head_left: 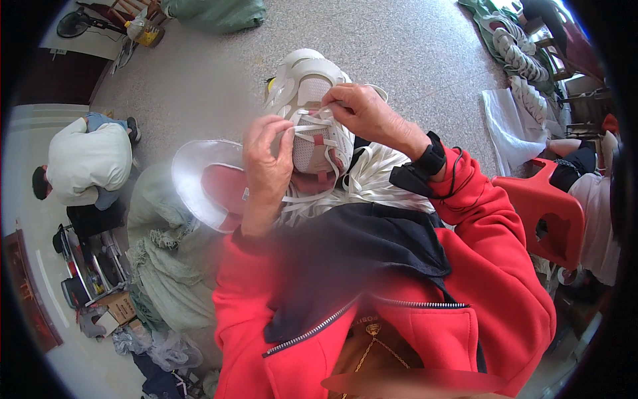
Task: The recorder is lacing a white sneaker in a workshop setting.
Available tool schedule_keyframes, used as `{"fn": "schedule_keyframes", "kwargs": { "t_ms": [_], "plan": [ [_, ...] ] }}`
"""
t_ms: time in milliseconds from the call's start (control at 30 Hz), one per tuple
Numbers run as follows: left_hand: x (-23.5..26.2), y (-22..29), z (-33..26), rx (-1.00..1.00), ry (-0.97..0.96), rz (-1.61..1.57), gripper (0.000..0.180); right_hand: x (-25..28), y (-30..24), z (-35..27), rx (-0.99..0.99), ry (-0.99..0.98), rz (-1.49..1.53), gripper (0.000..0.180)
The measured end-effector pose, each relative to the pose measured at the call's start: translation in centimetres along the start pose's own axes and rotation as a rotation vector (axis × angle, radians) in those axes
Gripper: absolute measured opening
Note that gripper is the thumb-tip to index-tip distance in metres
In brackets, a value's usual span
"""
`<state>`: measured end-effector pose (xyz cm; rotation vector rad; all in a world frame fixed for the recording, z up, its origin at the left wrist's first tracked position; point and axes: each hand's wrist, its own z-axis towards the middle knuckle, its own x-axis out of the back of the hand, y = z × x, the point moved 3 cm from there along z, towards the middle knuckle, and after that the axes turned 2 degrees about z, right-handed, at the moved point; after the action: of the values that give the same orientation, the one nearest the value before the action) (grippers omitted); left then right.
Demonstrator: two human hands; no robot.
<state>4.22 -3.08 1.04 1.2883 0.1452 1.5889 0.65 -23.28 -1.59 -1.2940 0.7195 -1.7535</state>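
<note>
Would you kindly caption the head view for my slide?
Left hand and right hand pinch white laces on a pale shoe.

Speckled grey floor (412, 46) spreads beyond the grip. To its left runs a pale wall (26, 153) with a dark panel (56, 78); a black fan (73, 24) stands farther ahead. Right of the grip sits a red plastic stool (571, 216).

We counted 1 left hand (268, 156), 1 right hand (372, 116), 1 bundle of white laces (380, 178), 1 red plastic stool (525, 199), 1 black fan (73, 24) and 1 jug (147, 34).
</note>
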Motion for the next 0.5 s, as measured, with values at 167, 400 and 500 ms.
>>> {"fn": "schedule_keyframes", "kwargs": {
  "t_ms": [167,400,500],
  "plan": [
    [-1.2,0.3,1.6,-0.115,-0.111,0.123,0.009,-0.9,-0.5,-0.2,0.086,0.013,-0.159,0.012],
    [-2.6,0.9,1.8,-0.163,-0.157,0.352,0.014,-0.6,-0.5,-0.2,0.067,-0.129,-0.282,0.011],
    [-2.9,1.1,1.9,-0.175,-0.173,0.429,0.016,-0.2,-1.5,0.3,0.067,-0.087,-0.335,0.011]
  ]
}}
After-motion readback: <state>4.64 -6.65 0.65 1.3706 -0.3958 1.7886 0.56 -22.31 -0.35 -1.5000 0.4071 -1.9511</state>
